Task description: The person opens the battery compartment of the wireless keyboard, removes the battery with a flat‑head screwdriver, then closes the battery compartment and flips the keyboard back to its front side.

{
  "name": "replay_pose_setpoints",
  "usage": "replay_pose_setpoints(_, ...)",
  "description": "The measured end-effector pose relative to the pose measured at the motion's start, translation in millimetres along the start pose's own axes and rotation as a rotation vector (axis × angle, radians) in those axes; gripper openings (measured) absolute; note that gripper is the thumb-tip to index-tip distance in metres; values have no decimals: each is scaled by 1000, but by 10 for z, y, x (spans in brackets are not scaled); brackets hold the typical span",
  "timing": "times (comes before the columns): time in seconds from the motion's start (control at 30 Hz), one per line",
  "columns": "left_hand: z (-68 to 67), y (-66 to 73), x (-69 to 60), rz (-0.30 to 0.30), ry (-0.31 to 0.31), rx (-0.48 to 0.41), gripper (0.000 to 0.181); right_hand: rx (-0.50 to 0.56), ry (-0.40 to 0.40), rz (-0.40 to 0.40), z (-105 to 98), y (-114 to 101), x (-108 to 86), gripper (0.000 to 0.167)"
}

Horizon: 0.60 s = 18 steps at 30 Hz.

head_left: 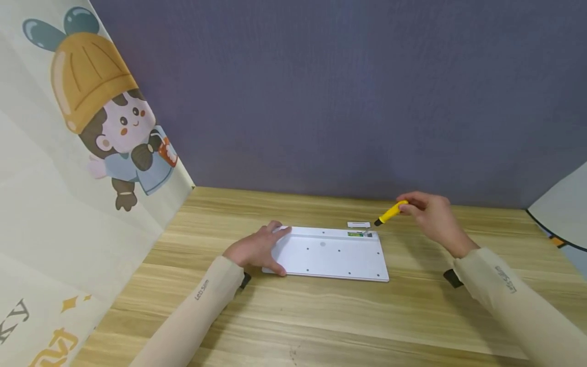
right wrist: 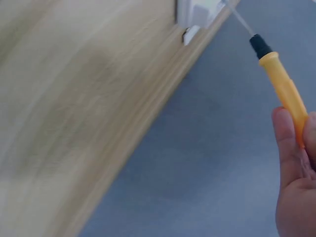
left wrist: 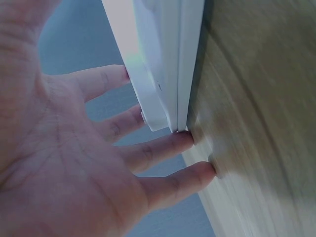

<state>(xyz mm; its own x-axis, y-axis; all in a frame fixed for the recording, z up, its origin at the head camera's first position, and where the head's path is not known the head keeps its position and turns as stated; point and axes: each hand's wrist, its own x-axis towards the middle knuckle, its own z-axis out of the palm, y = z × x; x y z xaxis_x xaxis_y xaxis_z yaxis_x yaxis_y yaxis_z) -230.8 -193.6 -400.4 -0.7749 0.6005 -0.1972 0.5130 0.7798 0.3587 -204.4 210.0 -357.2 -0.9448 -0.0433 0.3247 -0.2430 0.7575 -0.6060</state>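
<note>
Nearest, the left sleeve (head_left: 183, 321) and the right sleeve (head_left: 518, 300) are stretching over the wood-grained desk (head_left: 312, 326). Beyond them the white keyboard (head_left: 330, 260) is lying underside up between the hands, its left end sitting within the spread of the left hand (head_left: 257, 247), its right end lying a little apart from the right hand (head_left: 431, 216). The left hand is touching the keyboard with its fingers extended, the thumb lying at the near edge. The left wrist view is showing what the head view is hiding: a fingertip (left wrist: 185, 139) touching the keyboard's bottom edge, and the little finger reaching the desk. The right hand is pinching a yellow screwdriver (head_left: 390, 212), which is slanting down and leftward to the slot (head_left: 369, 235) near the keyboard's far right corner. The right wrist view is showing its metal shaft (right wrist: 239, 17) plainly, the tip running out of frame; in the head view the shaft is looking faint, and tip contact cannot be told. Only the head view is showing the green battery (head_left: 355, 234) sitting in the slot. Just past the keyboard, a small white cover (head_left: 358, 225) is lying on the desk. Farthest, a blue-grey partition (head_left: 321, 102) is rising behind everything.
</note>
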Motion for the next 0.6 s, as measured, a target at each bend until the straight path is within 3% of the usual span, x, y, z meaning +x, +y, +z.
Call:
replay_pose_setpoints(0.23,4,-3,9,13,0,7,108,10,11,38,-9,197,-31,23)
replay_pose_setpoints(0.6,8,-5,2,12,0,-2,108,31,9,13,5,315,-19,25)
